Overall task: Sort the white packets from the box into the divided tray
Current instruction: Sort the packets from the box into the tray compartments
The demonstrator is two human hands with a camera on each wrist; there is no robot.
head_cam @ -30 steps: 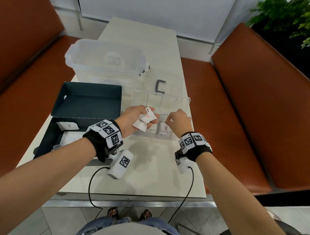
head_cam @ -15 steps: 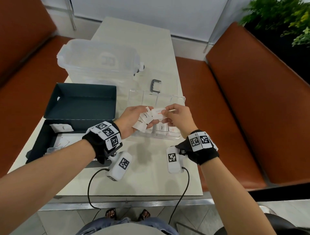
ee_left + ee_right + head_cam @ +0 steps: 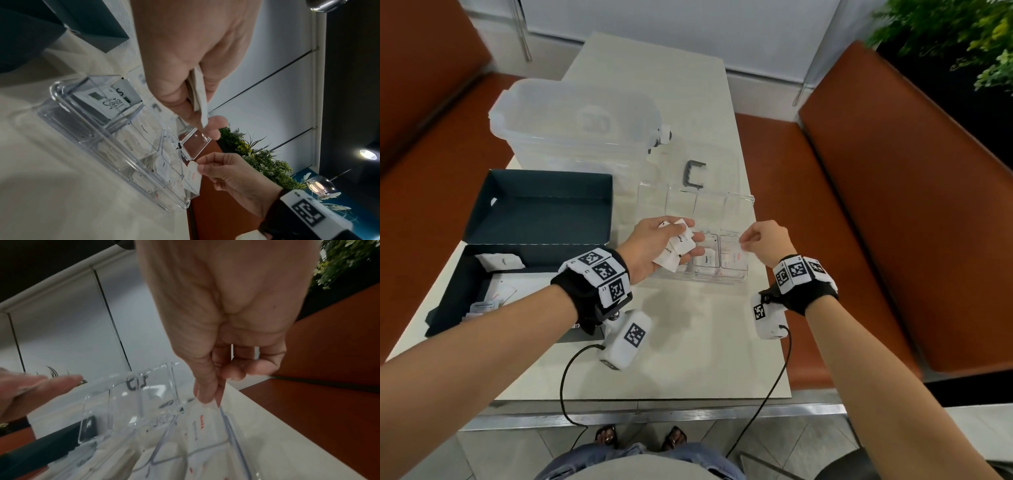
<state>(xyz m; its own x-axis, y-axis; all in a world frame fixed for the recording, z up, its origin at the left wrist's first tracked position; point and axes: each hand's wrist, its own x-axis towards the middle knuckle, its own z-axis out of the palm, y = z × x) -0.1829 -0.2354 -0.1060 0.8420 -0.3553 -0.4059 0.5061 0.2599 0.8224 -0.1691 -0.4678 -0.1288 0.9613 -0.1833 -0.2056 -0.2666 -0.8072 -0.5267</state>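
Cables trail off the near counter edge from the wrist cameras. Past them, the right hand pinches one red-printed white packet by its top edge between thumb and forefinger, the other fingers curled. The packet hangs long axis upright, its lower end already dipping into the near right compartment of the clear divided tray, directly below the fingertips; letting go should settle it among the red-printed ones lying there. The left hand, just left over the tray's near left corner, grips a small stack of packets between thumb and fingers, so it is nearer the left compartments, one of which holds Stevia sachets. Further left, the dark box keeps a few loose packets. Beyond stand the tray's hinged lid and a lidded translucent storage bin.
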